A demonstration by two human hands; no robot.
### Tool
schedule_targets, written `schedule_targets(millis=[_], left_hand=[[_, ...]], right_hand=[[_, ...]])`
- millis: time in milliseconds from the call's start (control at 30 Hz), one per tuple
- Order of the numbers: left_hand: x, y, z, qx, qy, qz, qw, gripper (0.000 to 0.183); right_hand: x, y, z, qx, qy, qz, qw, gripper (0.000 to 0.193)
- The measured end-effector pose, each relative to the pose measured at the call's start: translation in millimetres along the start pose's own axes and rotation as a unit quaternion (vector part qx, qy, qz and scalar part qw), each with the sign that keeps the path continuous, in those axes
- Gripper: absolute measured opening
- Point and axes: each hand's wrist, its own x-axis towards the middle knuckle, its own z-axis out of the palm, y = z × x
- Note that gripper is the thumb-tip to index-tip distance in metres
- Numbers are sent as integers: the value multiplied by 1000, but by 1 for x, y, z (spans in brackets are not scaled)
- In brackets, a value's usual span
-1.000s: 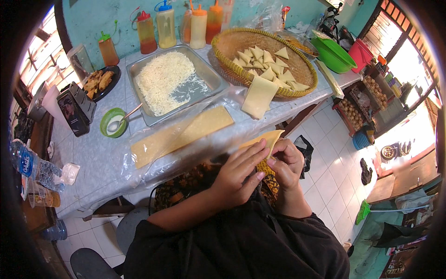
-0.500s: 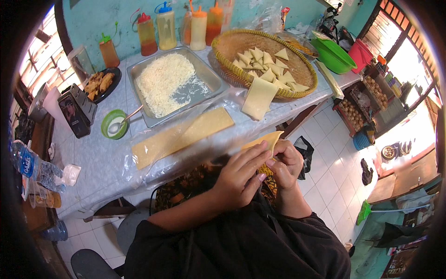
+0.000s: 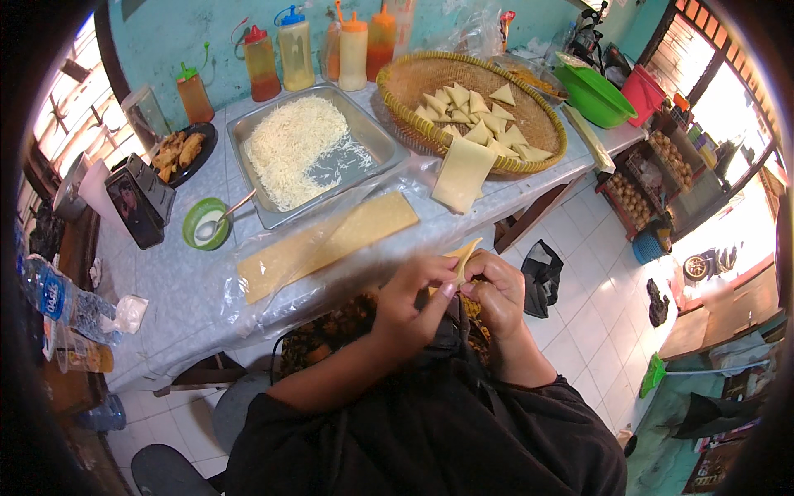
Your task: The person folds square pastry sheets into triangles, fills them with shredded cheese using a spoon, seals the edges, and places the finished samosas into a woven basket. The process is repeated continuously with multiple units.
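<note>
Since the earlier frames, both hands have drawn closer over the lap: left hand (image 3: 411,299) and right hand (image 3: 494,291) now pinch the pastry (image 3: 461,258) between fingertips, a pale point showing, the fold apparently tighter. Landmark, steel tray (image 3: 380,140): pastry sheet (image 3: 327,245) in clear wrap in front, capped sauce bottles (image 3: 296,48) behind, basket (image 3: 471,107) right, dark box (image 3: 136,202) left.

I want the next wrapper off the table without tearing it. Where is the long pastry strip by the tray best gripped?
Probably by its right short end: the long pastry strip lies flat on clear plastic film, and that end sits nearest both hands, the left hand and right hand. Pinch a corner and peel up from the near edge; the steel tray crowds the far side.
</note>
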Motion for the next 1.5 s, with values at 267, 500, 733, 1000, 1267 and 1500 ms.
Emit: schedule_targets(millis=[267,500,733,1000,1267,1500], left_hand=[[5,-11,-16,-307,100,-272,907,10],[10,-9,-17,-288,116,-294,904,10],[18,11,-24,-336,124,-257,898,12],[48,33,-110,-536,175,-130,815,29],[51,33,-214,-557,160,10,815,32],[54,33,-254,-449,265,-11,853,30]], right_hand=[[12,23,-9,371,5,80,925,16],[14,22,-19,376,-45,154,913,32],[7,2,-36,114,-19,186,976,35],[6,18,-93,544,72,43,835,33],[-3,78,-160,646,92,36,757,33],[-19,103,-182,668,115,43,734,38]])
